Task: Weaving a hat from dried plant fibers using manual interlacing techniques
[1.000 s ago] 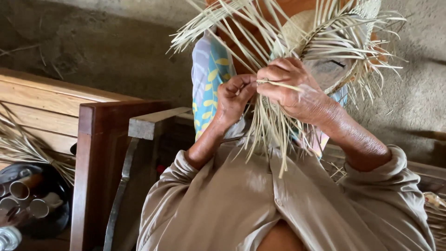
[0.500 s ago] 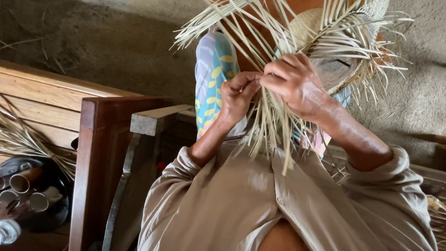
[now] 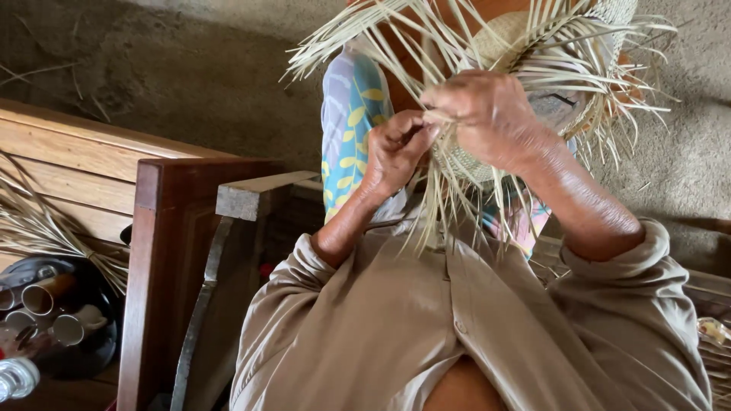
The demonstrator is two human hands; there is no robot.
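Note:
A half-woven straw piece [image 3: 487, 46] with many loose pale strands fanning out sits in front of me, over a leaf-patterned cloth [image 3: 352, 114]. My left hand [image 3: 396, 148] pinches strands at its woven edge, fingers curled. My right hand [image 3: 487, 114] grips the same edge from above, fingers closed over the straw. Both hands touch each other at the weave. Long strands hang down between my wrists onto my beige shirt [image 3: 426, 320].
A dark wooden chair frame [image 3: 164, 266] stands to my left, with a lighter wooden bench [image 3: 68, 167] behind it. A bundle of dry straw [image 3: 38, 228] lies over a dark tray of metal cups [image 3: 53, 320]. A rough wooden block [image 3: 259, 194] is near my left elbow.
Both hands have risen a little and closed together at the woven edge. The right hand has rolled over the top of the straw.

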